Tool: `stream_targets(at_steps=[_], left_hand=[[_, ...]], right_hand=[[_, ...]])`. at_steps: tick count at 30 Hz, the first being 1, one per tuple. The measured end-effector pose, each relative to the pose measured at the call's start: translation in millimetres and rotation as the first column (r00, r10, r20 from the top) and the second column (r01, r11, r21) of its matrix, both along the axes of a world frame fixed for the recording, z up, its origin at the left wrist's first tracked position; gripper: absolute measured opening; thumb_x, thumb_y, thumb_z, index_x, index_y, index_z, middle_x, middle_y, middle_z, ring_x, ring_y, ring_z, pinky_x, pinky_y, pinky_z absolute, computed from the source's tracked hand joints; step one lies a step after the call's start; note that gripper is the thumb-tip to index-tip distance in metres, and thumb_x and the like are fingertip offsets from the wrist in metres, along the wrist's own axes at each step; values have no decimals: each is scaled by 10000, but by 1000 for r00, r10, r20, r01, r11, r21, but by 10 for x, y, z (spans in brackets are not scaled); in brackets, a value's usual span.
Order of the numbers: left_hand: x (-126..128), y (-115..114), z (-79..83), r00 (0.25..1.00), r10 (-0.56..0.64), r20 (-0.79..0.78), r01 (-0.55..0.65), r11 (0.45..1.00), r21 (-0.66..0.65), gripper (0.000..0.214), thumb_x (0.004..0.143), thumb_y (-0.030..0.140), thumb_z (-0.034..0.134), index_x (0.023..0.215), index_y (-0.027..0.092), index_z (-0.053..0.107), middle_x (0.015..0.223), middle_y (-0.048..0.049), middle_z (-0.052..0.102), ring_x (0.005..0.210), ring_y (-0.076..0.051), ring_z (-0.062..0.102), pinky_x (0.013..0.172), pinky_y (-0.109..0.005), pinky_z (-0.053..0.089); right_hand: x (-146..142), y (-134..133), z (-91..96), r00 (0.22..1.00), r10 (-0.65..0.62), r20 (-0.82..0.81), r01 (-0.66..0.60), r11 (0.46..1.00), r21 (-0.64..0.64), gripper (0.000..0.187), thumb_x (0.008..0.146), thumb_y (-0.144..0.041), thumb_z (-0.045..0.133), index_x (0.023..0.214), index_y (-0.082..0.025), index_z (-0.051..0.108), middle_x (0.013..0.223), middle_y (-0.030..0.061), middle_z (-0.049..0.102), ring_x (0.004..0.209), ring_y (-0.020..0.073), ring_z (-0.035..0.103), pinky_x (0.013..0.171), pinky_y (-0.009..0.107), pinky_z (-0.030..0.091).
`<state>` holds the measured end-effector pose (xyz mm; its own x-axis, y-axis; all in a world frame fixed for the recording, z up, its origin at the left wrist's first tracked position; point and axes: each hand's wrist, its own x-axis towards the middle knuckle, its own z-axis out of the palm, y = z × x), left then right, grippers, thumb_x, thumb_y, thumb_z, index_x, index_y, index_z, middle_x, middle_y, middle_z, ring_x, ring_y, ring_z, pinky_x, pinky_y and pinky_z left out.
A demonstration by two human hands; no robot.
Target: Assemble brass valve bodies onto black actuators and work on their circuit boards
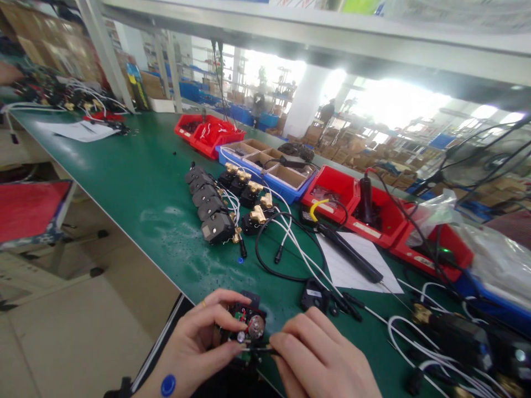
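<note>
The open black box (pixel 249 325) shows a silver wheel (pixel 256 327) and green board (pixel 239 317). Left fingers (pixel 219 317) hold it; right fingers (pixel 286 338) pinch maybe a wire (pixel 260 349).

A blue divided tray (pixel 290 191) sits on the green table (pixel 141 160). Red bins (pixel 329 208) stand on both sides of the tray. Cardboard boxes (pixel 360 145) are far behind it.

The left hand (pixel 207 333) holds an opened black device (pixel 248 318), metal disc (pixel 256 326) exposed.

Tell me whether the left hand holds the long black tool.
No; the left hand holds the opened black unit, while the tool lies on white paper.
</note>
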<state>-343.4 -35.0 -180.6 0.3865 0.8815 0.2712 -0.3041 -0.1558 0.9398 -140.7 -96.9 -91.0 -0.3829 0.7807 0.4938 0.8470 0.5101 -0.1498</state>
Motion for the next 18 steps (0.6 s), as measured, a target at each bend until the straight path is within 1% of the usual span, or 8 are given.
stream_targets(at_steps=[2,4,7,9,11,13,16,18], left_hand=[[0,6,57,1000,-7,-6,7,1000,7,37,811,253,831,832,238,805,1128,-111,729,1002,-250,703,873,-318,571],[-3,22,129,1000,-24,-13,24,1000,9,33,801,254,840,811,238,812,1104,-113,743,974,-244,713,848,-305,580],[-6,50,208,999,-33,-36,33,999,2,31,789,257,853,790,243,825,1078,-115,757,963,-241,720,816,-288,591],[-3,55,206,999,-22,-38,22,1000,-10,35,782,254,858,785,246,824,1079,-106,759,964,-232,722,827,-280,590],[5,46,163,1000,-5,-14,4,1000,-20,41,780,250,860,782,247,819,1086,-93,758,975,-224,725,851,-276,587],[13,35,103,1000,7,8,-7,1000,-18,41,785,255,856,782,248,815,1090,-85,756,988,-223,725,872,-278,584],[20,40,32,1000,13,-3,-13,1000,-14,47,793,267,849,786,243,810,1102,-84,751,998,-227,720,881,-285,581],[24,52,10,999,35,-3,-35,999,-17,54,797,274,846,786,242,803,1109,-82,748,998,-227,717,878,-287,580]], right_hand=[[10,74,108,995,42,87,-44,999,28,259,931,-60,505,742,-208,603,680,1,598,586,157,549,460,266,402],[9,134,188,989,76,125,-81,996,38,302,923,-50,494,673,-207,559,654,-4,579,558,145,526,428,269,362],[8,164,203,992,101,74,-99,995,-25,304,908,-36,486,662,-204,547,666,6,574,581,145,517,457,262,378],[19,145,135,996,90,-9,-90,992,-90,266,900,-38,505,700,-202,570,694,15,584,623,154,534,500,256,412],[36,109,29,992,76,-99,-90,985,-149,215,896,-43,531,768,-203,597,728,17,602,658,161,551,540,254,441],[44,63,-81,979,74,-188,-107,979,-174,194,893,-32,545,872,-210,619,776,14,630,684,162,571,572,252,458],[-12,-19,-203,954,60,-295,-101,987,-127,238,891,-8,543,954,-228,608,796,4,636,693,150,595,589,239,465],[-112,-83,-256,938,-16,-346,-17,996,-92,243,899,-2,527,936,-232,595,775,3,620,689,153,599,605,241,473]])
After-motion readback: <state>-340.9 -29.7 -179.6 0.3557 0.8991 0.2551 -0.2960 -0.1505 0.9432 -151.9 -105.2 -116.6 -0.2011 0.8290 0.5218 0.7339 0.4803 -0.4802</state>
